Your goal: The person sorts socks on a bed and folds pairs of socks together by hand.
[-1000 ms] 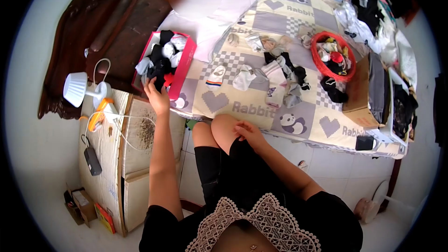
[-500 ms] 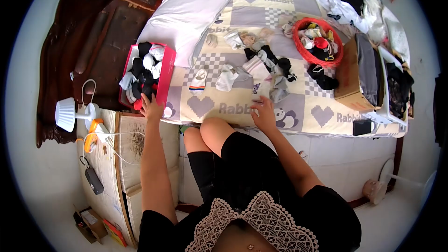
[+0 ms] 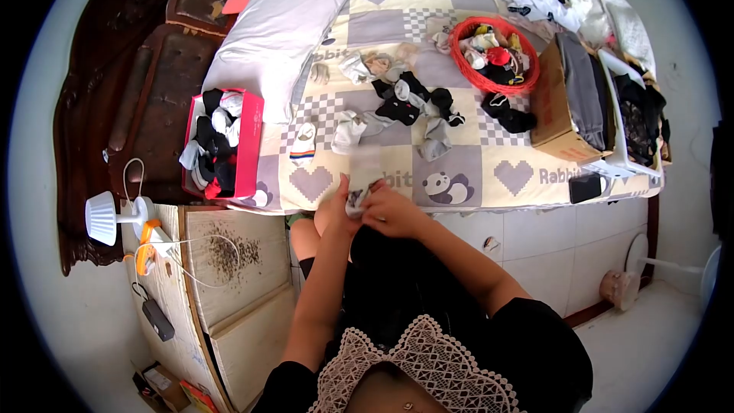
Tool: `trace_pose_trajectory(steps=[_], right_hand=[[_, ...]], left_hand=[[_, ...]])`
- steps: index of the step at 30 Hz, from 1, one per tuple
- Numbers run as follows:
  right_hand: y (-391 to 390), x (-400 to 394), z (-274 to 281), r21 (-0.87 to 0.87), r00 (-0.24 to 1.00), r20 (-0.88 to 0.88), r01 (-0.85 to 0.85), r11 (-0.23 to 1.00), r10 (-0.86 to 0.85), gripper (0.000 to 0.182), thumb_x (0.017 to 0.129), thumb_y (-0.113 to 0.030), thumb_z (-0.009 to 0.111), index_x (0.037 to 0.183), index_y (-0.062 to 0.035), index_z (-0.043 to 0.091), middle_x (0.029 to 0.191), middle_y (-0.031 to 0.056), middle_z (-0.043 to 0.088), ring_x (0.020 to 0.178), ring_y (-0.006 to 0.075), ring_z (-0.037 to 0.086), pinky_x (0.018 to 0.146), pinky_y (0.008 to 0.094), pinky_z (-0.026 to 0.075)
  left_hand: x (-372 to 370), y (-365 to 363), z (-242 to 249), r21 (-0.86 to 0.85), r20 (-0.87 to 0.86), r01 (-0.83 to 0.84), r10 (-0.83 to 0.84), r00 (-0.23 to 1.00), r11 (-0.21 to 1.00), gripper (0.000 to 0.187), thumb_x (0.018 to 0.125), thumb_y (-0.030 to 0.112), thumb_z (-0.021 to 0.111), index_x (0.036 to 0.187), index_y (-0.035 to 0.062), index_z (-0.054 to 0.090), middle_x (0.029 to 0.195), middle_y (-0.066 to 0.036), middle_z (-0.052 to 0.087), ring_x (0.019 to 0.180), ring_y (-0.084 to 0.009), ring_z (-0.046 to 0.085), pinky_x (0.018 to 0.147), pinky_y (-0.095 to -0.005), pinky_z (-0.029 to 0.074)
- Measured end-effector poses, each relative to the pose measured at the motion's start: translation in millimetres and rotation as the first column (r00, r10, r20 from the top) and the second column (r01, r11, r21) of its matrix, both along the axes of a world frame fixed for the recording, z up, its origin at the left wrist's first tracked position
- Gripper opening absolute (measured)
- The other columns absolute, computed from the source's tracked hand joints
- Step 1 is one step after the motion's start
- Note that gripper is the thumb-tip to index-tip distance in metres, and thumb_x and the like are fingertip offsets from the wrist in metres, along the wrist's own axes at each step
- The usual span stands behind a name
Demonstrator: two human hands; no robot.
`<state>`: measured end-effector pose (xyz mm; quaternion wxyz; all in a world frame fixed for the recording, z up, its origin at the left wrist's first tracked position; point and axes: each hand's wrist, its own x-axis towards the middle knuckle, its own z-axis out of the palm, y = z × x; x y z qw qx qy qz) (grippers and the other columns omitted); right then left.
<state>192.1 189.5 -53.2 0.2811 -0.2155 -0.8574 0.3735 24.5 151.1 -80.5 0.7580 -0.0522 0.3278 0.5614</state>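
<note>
Close above my lap, my left hand [image 3: 340,205] and my right hand [image 3: 392,210] come together on a small white sock [image 3: 356,200] with a dark print. Fingers of both hands are closed on it and cover part of it. Beyond them on the bed lie a striped white sock [image 3: 303,145], a white sock [image 3: 349,131], a grey sock [image 3: 435,141] and a tangle of black socks [image 3: 397,110]. To the left stands a red box [image 3: 251,145] filled with black, white and grey socks.
A red basket [image 3: 456,53] of mixed socks sits at the back right. Beside it are a cardboard box [image 3: 552,111] with dark cloth and a phone [image 3: 586,189] near the bed edge. A lamp [image 3: 102,218] and cables top the cabinet [image 3: 264,248] at left.
A white printed sock has left the pile on the bed and is now between my hands. My left hand has moved right, away from the red box; my right hand has moved toward my lap.
</note>
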Motion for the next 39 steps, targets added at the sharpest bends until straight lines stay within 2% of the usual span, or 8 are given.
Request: trace_pose_trajectory(steps=[4, 8, 14, 16, 21, 24, 29, 39], right_hand=[[5, 6, -14, -0.2, 0.993, -0.077, -0.102, 0.974, 0.088, 0.01, 0.077, -0.017, 0.066, 0.086, -0.0109, 0.066, 0.095, 0.0058, 0.063, 0.09, 0.026, 0.061, 0.075, 0.0353, 0.049], [80, 11, -42, 0.034, 0.931, -0.065, 0.362, 0.932, -0.359, 0.016, 0.074, -0.016, 0.069, 0.09, -0.0134, 0.067, 0.11, 0.0087, 0.059, 0.104, 0.0296, 0.054, 0.087, 0.0378, 0.045], [190, 6, -60, 0.046, 0.619, 0.083, 0.78, 0.624, -0.781, 0.072, 0.069, -0.019, 0.073, 0.132, -0.0107, 0.04, 0.128, 0.0169, 0.048, 0.113, 0.0368, 0.045, 0.098, 0.0393, 0.037], [201, 2, -80, -0.21, 0.671, 0.436, 0.724, 0.657, -0.6, 0.082, 0.07, -0.022, 0.073, 0.138, -0.0063, 0.03, 0.12, 0.0187, 0.055, 0.107, 0.0405, 0.052, 0.092, 0.0412, 0.042], [163, -6, -67, -0.275, 0.958, 0.227, 0.237, 0.932, -0.177, 0.05, 0.075, -0.019, 0.07, 0.122, -0.0119, 0.054, 0.087, 0.0121, 0.063, 0.08, 0.0279, 0.062, 0.07, 0.0367, 0.049], [179, -1, -62, -0.289, 0.972, 0.077, 0.234, 0.928, -0.221, 0.039, 0.076, -0.017, 0.069, 0.113, -0.0107, 0.06, 0.082, 0.0105, 0.06, 0.074, 0.0256, 0.06, 0.068, 0.0358, 0.048], [284, 13, -81, 0.241, 0.752, 0.23, 0.571, 0.785, -0.618, 0.031, 0.078, -0.017, 0.064, 0.106, -0.0039, 0.062, 0.107, 0.0147, 0.058, 0.099, 0.0329, 0.057, 0.083, 0.0402, 0.048], [411, 43, -138, 0.246, 0.409, 0.711, 0.618, 0.747, -0.572, 0.061, 0.078, -0.029, 0.06, 0.13, -0.0024, 0.043, 0.145, 0.0256, 0.021, 0.133, 0.0421, 0.024, 0.106, 0.0429, 0.031]], left_hand=[[-16, 5, -12, -0.052, -0.049, 0.07, -0.073, 0.996, 0.996, 0.048, 0.095, 0.029, 0.047, 0.131, -0.0025, 0.039, 0.122, -0.015, 0.054, 0.112, -0.0281, 0.054, 0.091, -0.0425, 0.047], [-26, -3, -22, 0.075, -0.333, 0.039, -0.012, 0.943, 0.996, 0.047, 0.094, 0.027, 0.047, 0.132, -0.0005, 0.039, 0.122, -0.016, 0.054, 0.112, -0.0293, 0.054, 0.092, -0.0411, 0.047], [-18, -14, -26, 0.091, -0.193, -0.132, 0.147, 0.97, 0.987, 0.048, 0.097, 0.029, 0.041, 0.135, 0.0001, 0.036, 0.128, -0.015, 0.05, 0.114, -0.0271, 0.053, 0.093, -0.042, 0.046], [-21, -14, -35, 0.115, -0.209, -0.166, 0.188, 0.96, 0.979, 0.051, 0.097, 0.033, 0.04, 0.136, 0.0016, 0.034, 0.132, -0.012, 0.048, 0.115, -0.0275, 0.052, 0.095, -0.0436, 0.044], [-25, -9, -38, 0.15, -0.114, -0.209, 0.227, 0.967, 0.966, 0.052, 0.097, 0.036, 0.039, 0.138, 0.0042, 0.033, 0.137, -0.007, 0.044, 0.123, -0.0268, 0.045, 0.1, -0.0452, 0.04], [-21, -6, -32, 0.156, -0.153, -0.202, 0.226, 0.962, 0.967, 0.053, 0.097, 0.036, 0.038, 0.138, 0.0041, 0.032, 0.138, -0.008, 0.043, 0.124, -0.0264, 0.042, 0.101, -0.0455, 0.038], [-22, -3, -35, 0.139, -0.116, -0.27, 0.287, 0.951, 0.953, 0.054, 0.097, 0.037, 0.038, 0.139, 0.0039, 0.031, 0.139, -0.007, 0.041, 0.125, -0.0266, 0.041, 0.101, -0.0465, 0.038], [-20, 0, -31, 0.085, -0.053, -0.328, 0.333, 0.942, 0.941, 0.058, 0.094, 0.038, 0.046, 0.139, 0.0044, 0.031, 0.136, -0.009, 0.045, 0.12, -0.0283, 0.047, 0.099, -0.0521, 0.04]])
